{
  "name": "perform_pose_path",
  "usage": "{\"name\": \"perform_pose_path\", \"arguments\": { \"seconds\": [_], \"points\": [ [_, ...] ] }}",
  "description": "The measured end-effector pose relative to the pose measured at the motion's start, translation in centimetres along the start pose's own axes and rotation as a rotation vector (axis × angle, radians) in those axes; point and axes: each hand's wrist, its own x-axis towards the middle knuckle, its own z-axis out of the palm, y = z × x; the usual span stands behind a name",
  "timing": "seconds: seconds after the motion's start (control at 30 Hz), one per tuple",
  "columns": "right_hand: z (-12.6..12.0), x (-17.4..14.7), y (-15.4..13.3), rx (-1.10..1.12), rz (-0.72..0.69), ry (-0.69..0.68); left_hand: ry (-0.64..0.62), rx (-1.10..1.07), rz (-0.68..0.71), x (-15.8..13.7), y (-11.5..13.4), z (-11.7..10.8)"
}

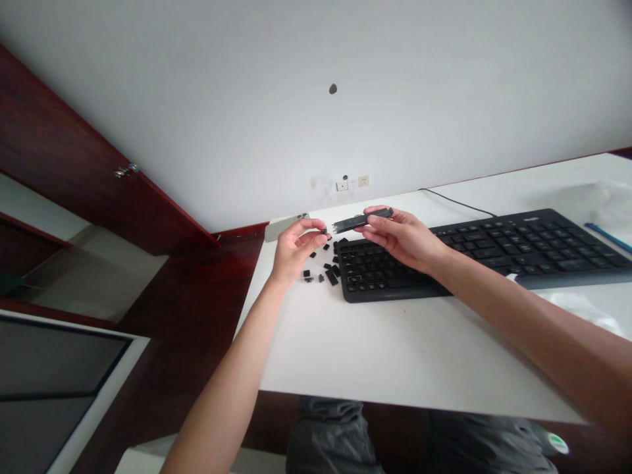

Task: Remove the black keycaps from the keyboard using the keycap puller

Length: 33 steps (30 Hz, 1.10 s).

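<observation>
A black keyboard (pixel 494 253) lies on the white table (pixel 395 355), its cable running to the back. My right hand (pixel 399 237) hovers over the keyboard's left end and pinches a long black key, likely the space bar (pixel 358 222), held level. My left hand (pixel 295 247) is just left of that bar, fingertips pinched on a tiny black part (pixel 324 231) near the bar's end. Several loose black keycaps (pixel 326 270) lie on the table beside the keyboard's left edge, under and between my hands.
A phone (pixel 285 226) lies at the table's far left corner. Wall sockets (pixel 353 182) sit above the table's back edge. Clear plastic and a blue stick (pixel 607 237) are at the right. A dark red cabinet (pixel 74 164) stands left; the floor drops off beside the table.
</observation>
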Motion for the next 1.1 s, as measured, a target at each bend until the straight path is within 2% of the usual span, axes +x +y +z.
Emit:
{"name": "perform_pose_path", "arguments": {
  "seconds": [0.33, 0.67, 1.1],
  "points": [
    [0.6, -0.3, 0.2, 0.041, 0.013, -0.056, 0.044, 0.055, 0.042, -0.4, 0.5, 0.9],
    [0.9, -0.5, 0.3, 0.142, 0.017, -0.110, 0.073, -0.144, 0.056, -0.3, 0.7, 1.2],
    [0.8, -0.6, 0.3, 0.096, 0.030, -0.123, 0.121, -0.168, 0.044, -0.3, 0.3, 1.1]
  ]
}}
